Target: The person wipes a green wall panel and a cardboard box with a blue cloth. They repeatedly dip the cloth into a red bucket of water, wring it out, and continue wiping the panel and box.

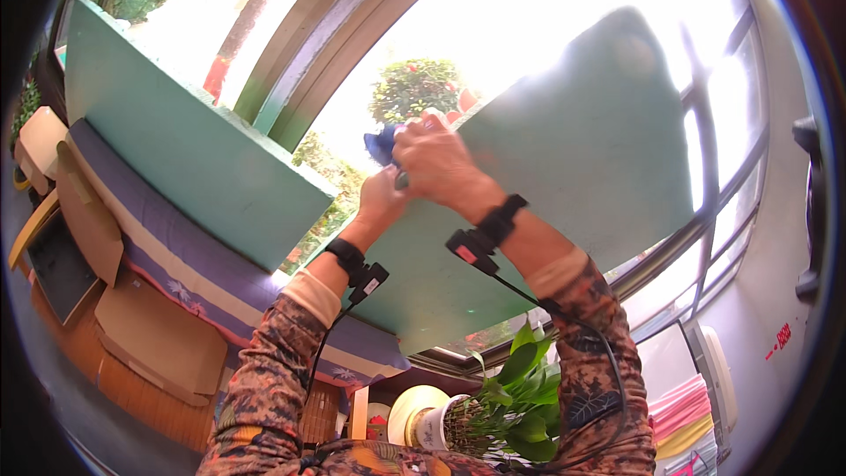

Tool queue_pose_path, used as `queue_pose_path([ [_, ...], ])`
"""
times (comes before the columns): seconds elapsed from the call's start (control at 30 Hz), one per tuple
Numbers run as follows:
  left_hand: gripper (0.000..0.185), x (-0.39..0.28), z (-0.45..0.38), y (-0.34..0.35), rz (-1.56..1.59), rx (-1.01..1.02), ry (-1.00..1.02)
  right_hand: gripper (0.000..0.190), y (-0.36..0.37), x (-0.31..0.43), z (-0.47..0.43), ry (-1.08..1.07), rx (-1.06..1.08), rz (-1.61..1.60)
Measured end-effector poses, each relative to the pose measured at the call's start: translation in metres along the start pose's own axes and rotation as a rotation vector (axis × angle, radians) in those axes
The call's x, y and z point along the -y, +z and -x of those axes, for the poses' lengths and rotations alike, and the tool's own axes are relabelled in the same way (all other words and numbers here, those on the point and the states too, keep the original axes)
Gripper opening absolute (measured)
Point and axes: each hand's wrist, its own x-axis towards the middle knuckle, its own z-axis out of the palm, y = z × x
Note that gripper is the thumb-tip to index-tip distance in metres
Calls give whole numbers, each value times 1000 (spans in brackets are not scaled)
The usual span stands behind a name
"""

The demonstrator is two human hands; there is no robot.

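Both my hands are raised together at the edge of a large pale green board, in front of a bright window. My right hand has its fingers curled around a dark blue item, perhaps a cloth, which sticks out to its left. Just below it is my left hand, its fingers mostly hidden. Between the two hands shows the rounded end of a small dark object; what it belongs to is unclear. A second green board stands to the left, with a gap between the boards.
Beneath my arms, a leafy plant grows in a white pot. A purple and cream striped cloth runs along the left, with cardboard pieces beside it. Window bars rise at right, above hanging towels.
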Motion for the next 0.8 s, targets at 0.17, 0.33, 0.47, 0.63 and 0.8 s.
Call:
queue_pose_path([
  [0.17,47,-2,-3,-5,72,67,-88,21,-3,-41,-5,84,108,187],
  [0.33,40,-1,-5,1,179,24,-93,18,-65,-114,18,367,-34,257],
  [0.47,42,2,-7,6,137,1,-64,15,-129,-172,29,241,130,545],
  [0.63,42,10,-14,9,155,7,-75,11,-164,-283,48,537,-393,818],
  [0.8,44,7,-21,3,57,65,-110,20,-197,-345,146,1056,-950,593],
])
